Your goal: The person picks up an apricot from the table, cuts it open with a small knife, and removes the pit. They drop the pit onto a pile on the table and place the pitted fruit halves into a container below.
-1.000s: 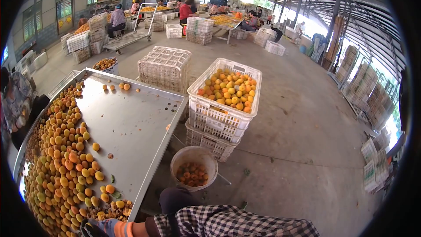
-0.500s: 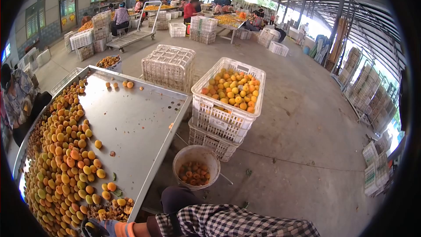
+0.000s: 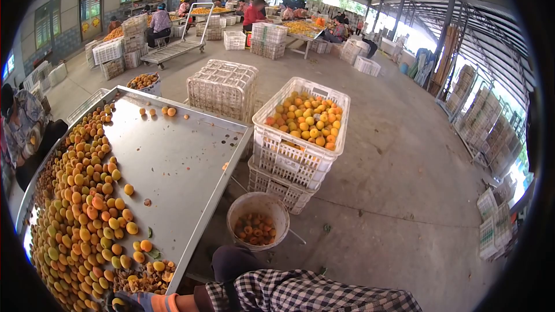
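My right hand (image 3: 130, 302), in a dark and grey glove with an orange cuff, reaches in at the bottom left from a black-and-white checked sleeve (image 3: 312, 290). Its fingers, partly cut off by the frame's lower edge, are curled around an apricot (image 3: 118, 301). Beside the hand lies a heap of apricots (image 3: 87, 234) on a metal sorting table (image 3: 173, 164). Brown, shrivelled scraps (image 3: 144, 278) sit at the table's near corner, just above my glove. My left hand is out of view.
Right of the table stands a bucket (image 3: 232, 211) with apricots inside. Behind it, a white crate (image 3: 292, 159) full of apricots rests on another crate. An upturned crate (image 3: 222, 84) is nearby. A person (image 3: 26, 130) sits across the table; others work farther back.
My right hand has shifted very slightly down with the apricot. The person across the table has moved their hands a little. The heap looks the same.
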{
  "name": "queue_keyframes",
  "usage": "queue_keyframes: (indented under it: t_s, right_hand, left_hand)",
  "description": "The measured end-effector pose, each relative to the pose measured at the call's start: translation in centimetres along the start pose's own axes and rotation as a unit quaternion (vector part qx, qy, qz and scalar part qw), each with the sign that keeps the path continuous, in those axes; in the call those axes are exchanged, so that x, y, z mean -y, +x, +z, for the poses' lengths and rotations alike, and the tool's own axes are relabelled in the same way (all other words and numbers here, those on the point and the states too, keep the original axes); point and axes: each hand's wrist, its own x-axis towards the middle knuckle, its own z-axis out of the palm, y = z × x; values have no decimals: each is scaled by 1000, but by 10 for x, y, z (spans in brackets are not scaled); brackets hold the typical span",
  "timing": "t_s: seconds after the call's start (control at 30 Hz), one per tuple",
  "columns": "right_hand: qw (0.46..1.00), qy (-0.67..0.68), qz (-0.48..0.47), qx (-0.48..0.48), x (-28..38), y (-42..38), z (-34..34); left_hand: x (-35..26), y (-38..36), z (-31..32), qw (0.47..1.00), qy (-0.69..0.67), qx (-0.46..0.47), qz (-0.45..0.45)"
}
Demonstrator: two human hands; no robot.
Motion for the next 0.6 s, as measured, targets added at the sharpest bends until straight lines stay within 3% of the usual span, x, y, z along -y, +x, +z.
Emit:
queue_keyframes:
  t_s: [0.17,0.3,0.33,0.37,0.4,0.47,0.53,0.57,0.6]
  right_hand:
    - [981,-193,5,-26,1,-3,1]
    - [973,-229,-38,14,30,-19,-5]
    - [960,-274,-48,31,18,-12,-8]
    - [945,-319,-59,49,5,-9,-9]
    - [945,-317,-58,52,31,-13,-11]
    - [962,-196,180,59,112,-21,-5]
    - [980,-106,-160,-60,-6,-5,-11]
    - [997,25,67,-33,68,-23,-17]
    - [998,9,-3,-59,46,-18,-16]
  left_hand:
    - [-9,-4,-2,1000,-16,10,-13]
    - [-7,-6,-6,999,-7,31,17]
    - [7,-5,-13,981,109,14,158]
    - [21,-5,-19,930,222,-4,293]
    - [20,-3,-13,930,224,-6,292]
    - [10,0,-3,970,112,14,215]
    - [41,12,-16,989,-147,16,4]
    - [29,7,-12,989,-144,33,13]
    - [29,9,-18,989,-137,56,-16]
